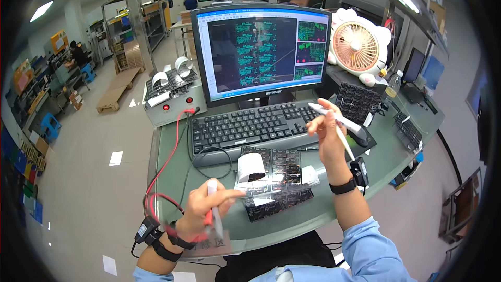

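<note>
My left hand [203, 204] is closed round a red-handled test probe [209, 218] and a white pen-like stick [212, 187], its index finger stretched out toward the circuit boards. Raised above the keyboard's right end, my right hand [330, 130] grips a white pen-shaped tool [342, 119]. A thin white stick [345, 143] slants down from the same hand; its kind I cannot tell. Black circuit board panels [286, 164] lie in front of me, partly overlapping. On them stands a curled strip of white label paper [251, 167].
Behind the boards are a black keyboard [250, 128] and a monitor [261, 52] showing a board layout. A box with red lights [175, 107] stands left, its red cable [169, 159] running toward my left hand. More board panels [357, 103], a bottle [392, 86] and a fan [357, 47] are right.
</note>
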A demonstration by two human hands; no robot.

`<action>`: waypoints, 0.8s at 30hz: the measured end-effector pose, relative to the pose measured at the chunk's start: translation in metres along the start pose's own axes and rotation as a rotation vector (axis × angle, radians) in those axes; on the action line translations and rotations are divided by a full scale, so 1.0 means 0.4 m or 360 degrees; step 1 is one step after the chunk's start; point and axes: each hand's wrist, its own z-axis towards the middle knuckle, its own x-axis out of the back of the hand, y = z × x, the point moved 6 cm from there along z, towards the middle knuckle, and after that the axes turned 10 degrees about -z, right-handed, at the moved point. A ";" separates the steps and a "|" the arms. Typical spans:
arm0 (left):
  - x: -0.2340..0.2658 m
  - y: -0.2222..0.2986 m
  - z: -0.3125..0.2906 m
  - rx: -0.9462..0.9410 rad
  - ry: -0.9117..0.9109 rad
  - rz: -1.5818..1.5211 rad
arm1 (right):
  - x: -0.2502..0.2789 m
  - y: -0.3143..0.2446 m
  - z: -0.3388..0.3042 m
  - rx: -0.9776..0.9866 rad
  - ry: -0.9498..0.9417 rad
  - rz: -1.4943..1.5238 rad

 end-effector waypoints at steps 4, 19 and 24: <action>-0.053 -0.082 -0.030 0.1153 0.0150 -0.1045 | 0.033 -0.072 0.008 0.0181 0.0178 -0.0155; -0.089 -0.116 -0.062 0.1789 0.0268 -0.1514 | -0.318 -0.156 -0.168 0.1038 -0.0881 -0.1041; -0.089 -0.119 -0.064 0.1745 0.0243 -0.1564 | -0.323 -0.157 -0.171 0.1025 -0.0895 -0.1077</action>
